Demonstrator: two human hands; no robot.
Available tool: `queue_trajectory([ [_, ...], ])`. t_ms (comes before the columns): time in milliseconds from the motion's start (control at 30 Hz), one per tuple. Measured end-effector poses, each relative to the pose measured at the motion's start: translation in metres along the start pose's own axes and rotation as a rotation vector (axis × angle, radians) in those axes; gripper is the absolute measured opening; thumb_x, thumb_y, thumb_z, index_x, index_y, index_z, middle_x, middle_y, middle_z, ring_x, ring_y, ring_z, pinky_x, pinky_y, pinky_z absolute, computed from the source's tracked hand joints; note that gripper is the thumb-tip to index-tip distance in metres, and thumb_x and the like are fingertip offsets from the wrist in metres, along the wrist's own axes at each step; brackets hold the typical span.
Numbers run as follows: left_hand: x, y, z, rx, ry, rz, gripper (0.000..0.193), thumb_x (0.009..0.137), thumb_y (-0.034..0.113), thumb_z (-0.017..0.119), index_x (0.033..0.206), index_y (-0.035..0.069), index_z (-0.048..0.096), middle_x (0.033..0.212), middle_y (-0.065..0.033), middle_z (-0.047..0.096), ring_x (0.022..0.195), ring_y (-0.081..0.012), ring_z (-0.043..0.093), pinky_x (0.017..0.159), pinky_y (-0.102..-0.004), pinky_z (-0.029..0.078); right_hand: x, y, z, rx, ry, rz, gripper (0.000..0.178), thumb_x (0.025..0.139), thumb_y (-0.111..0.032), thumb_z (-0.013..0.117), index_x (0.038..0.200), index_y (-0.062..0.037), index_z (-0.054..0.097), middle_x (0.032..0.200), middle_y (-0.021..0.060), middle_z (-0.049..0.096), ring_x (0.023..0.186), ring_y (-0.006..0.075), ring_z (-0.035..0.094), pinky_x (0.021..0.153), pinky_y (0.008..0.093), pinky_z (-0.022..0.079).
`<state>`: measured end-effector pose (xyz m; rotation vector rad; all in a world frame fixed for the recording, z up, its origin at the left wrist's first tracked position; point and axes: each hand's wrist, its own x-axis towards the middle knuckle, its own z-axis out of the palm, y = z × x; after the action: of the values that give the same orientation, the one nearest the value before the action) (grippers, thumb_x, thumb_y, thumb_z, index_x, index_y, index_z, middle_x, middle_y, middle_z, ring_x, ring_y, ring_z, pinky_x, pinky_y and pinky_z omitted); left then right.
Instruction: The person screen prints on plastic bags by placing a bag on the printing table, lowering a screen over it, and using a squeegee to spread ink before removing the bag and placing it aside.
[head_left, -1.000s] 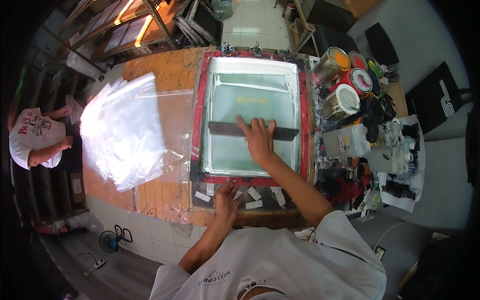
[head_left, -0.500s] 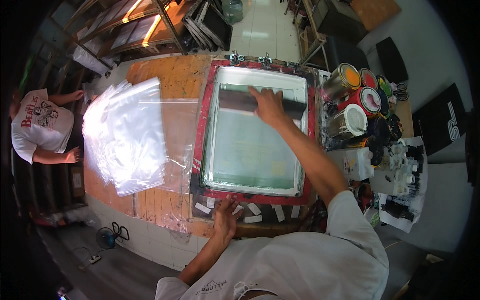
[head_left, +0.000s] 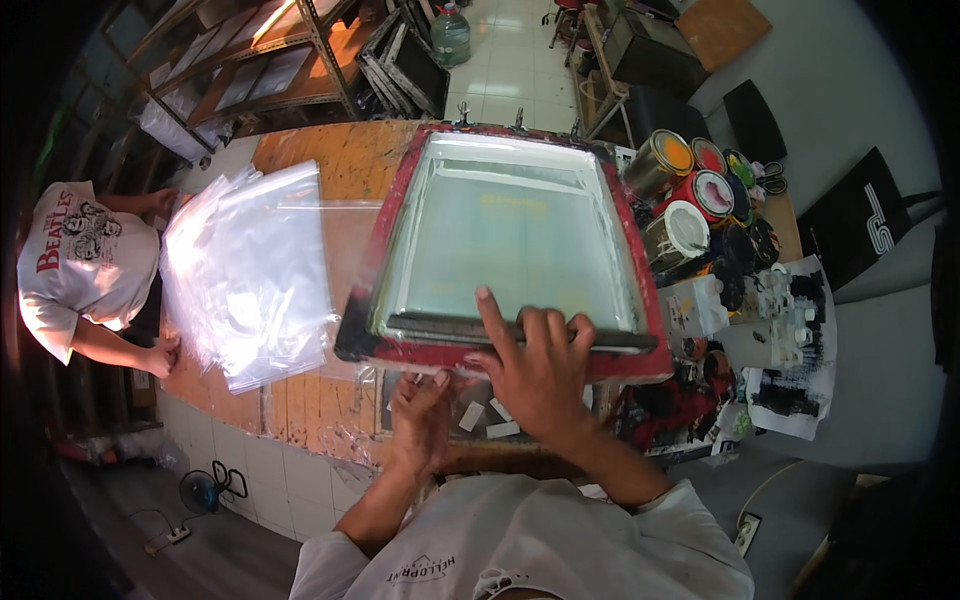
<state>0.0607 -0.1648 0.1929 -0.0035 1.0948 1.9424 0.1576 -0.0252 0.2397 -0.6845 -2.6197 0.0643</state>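
A screen-printing frame (head_left: pixel 630 367) with a red-taped border and pale green mesh (head_left: pixel 490 255) is hinged at its far side, its near edge raised off the board. Under that near edge, my left hand (head_left: pixel 420 415) grips the frame with the thumb on top; its other fingers are partly hidden. My right hand (head_left: pixel 543 385) holds a long dark squeegee (head_left: pixel 430 325), which lies across the near end of the mesh. The right index finger stretches forward over the squeegee, the others curling down on it. Small white strips (head_left: pixel 471 415) lie on the board below.
Clear plastic bags (head_left: pixel 265 270) are stacked left on the wooden table (head_left: pixel 310 405). Open ink cans (head_left: pixel 672 152), white bottles (head_left: pixel 695 305) and an ink-smeared sheet (head_left: pixel 800 400) crowd the right. Clamps (head_left: pixel 518 118) hold the frame's far edge. Another person (head_left: pixel 90 260) stands at far left.
The squeegee came from the far end of the mesh to the near end under my right hand. My left hand took hold of the frame's near edge, which has risen.
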Motion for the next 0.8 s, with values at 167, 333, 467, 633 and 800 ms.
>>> queue_trajectory([
  [167,0.061,0.033,0.011,0.061,-0.363,0.271,0.048,0.09,0.019,0.074,0.132,0.002,0.057,0.125,-0.0133,0.066,0.117,-0.0227,0.064,0.104,-0.0425,0.051,0.085,0.033,-0.047,-0.004,0.169,-0.075,0.056,0.093,-0.046,0.072,0.135,-0.0091,0.066,0.084,0.0089,0.053,0.082,0.0279,0.054,0.079,0.0454,0.037],
  [333,0.264,-0.009,0.003,0.342,-0.028,0.369,0.035,0.095,0.013,0.066,0.126,-0.001,0.062,0.128,-0.0128,0.066,0.118,-0.0312,0.064,0.106,-0.0436,0.048,0.166,0.062,-0.079,0.044,0.268,-0.105,0.047,0.095,-0.045,0.071,0.117,-0.0032,0.075,0.083,0.0177,0.07,0.078,0.0332,0.068,0.077,0.0459,0.047],
  [467,0.38,-0.043,-0.026,1.329,0.078,0.834,0.029,0.091,0.016,0.071,0.118,0.006,0.071,0.135,-0.0159,0.062,0.123,-0.0373,0.058,0.105,-0.0491,0.045,0.211,0.074,-0.091,0.167,0.21,-0.028,0.047,0.097,-0.045,0.068,0.108,0.0003,0.076,0.082,0.0195,0.075,0.064,0.0334,0.072,0.07,0.0411,0.057],
  [633,0.384,-0.047,-0.026,1.705,0.222,0.981,0.026,0.089,0.016,0.075,0.113,0.007,0.075,0.119,-0.0175,0.069,0.11,-0.0354,0.066,0.094,-0.0516,0.049,0.228,0.068,-0.132,0.184,-0.046,0.071,0.042,0.103,-0.038,0.057,0.092,0.0002,0.07,0.074,0.0149,0.067,0.066,0.0247,0.065,0.067,0.0422,0.052],
  [800,0.335,-0.016,0.01,0.92,-0.085,0.453,0.022,0.099,0.013,0.07,0.117,0.001,0.073,0.092,-0.015,0.076,0.07,-0.0213,0.075,0.058,-0.033,0.056,0.244,0.055,-0.155,0.189,-0.214,0.253,0.049,0.105,-0.038,0.054,0.083,0.0019,0.07,0.069,0.0154,0.066,0.066,0.0256,0.064,0.068,0.0448,0.052],
])
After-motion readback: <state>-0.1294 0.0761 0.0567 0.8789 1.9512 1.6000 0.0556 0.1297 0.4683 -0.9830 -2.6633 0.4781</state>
